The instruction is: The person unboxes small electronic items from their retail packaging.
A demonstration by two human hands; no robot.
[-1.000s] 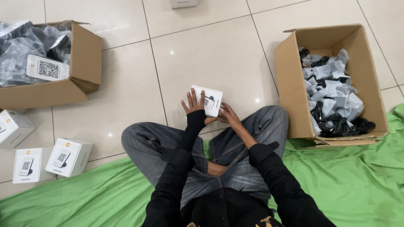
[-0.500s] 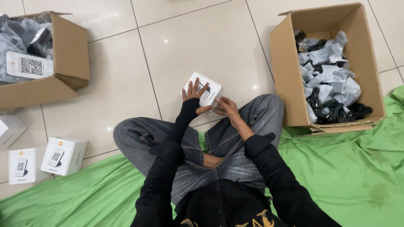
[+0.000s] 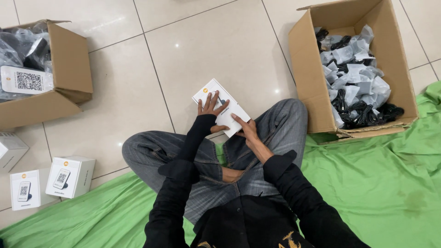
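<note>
The left hand point(image 3: 210, 106) presses spread fingers flat on the small white box point(image 3: 222, 107), steadying it while the right hand point(image 3: 245, 131) grips its near edge.

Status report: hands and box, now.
Left hand spread flat on white box. Right hand gripping its near corner. Box over knees, above tile floor. Nothing in the way.
</note>
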